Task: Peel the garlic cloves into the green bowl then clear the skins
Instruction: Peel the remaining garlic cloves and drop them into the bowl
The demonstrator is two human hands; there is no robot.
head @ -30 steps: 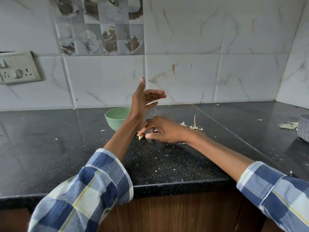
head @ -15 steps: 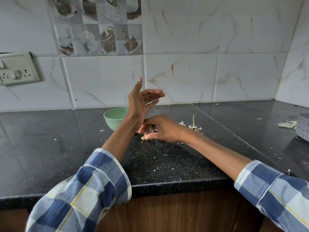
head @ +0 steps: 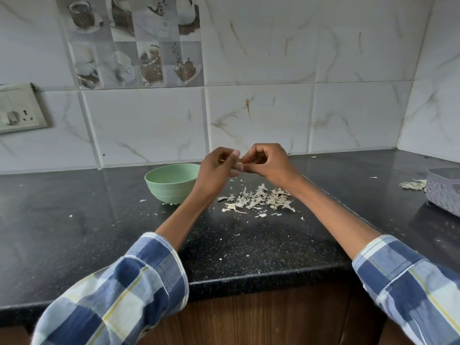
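Note:
Both hands are raised together above the black counter (head: 249,245), fingertips meeting. My left hand (head: 216,168) and my right hand (head: 267,161) pinch a small pale garlic clove (head: 237,163) between them; most of the clove is hidden by fingers. The green bowl (head: 171,183) stands just left of my left hand, its inside not visible. A loose pile of dry garlic skins (head: 258,201) lies on the counter below my right wrist.
A grey plastic basket (head: 443,189) stands at the right edge with more skins (head: 413,185) beside it. Small skin flecks are scattered over the counter. The tiled wall runs behind, with a switch plate (head: 17,108) at the left.
My right hand has lifted off the counter with the clove and met my left hand, which lowered and curled its fingers. The skin pile is now uncovered.

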